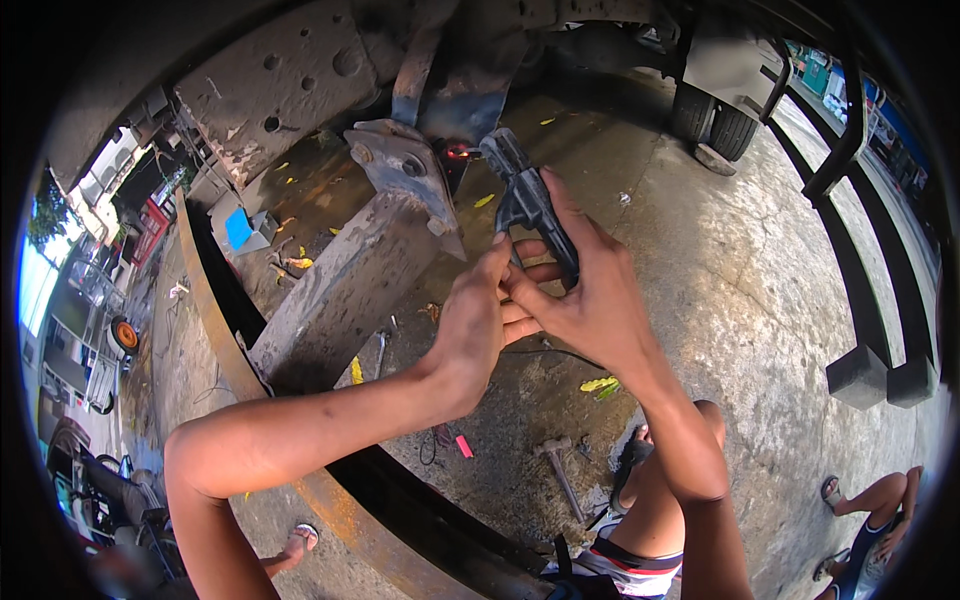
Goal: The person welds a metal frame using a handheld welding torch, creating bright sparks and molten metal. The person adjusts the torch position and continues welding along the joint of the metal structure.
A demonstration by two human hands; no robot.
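Both hands are raised together in front of a truck's underside. My right hand [595,285] is wrapped round a black welding electrode holder [530,205], its thumb lying along the handle. My left hand [475,305] meets it from the other side, fingers closed against the holder's lower part; the right hand partly hides these fingertips. Just left of the holder's jaws, a small spot glows red on the metal. Beside it are a bolted steel bracket [410,165] and a rusty, worn steel beam [345,280] slanting down to the left.
A long rusty rail [345,520] crosses under my left arm. On the concrete lie a hammer [565,480], a pink piece [464,446] and leaves. Truck wheels [715,125] stand far right. Black bars [840,240] rise at the right; another person [880,520] is at lower right.
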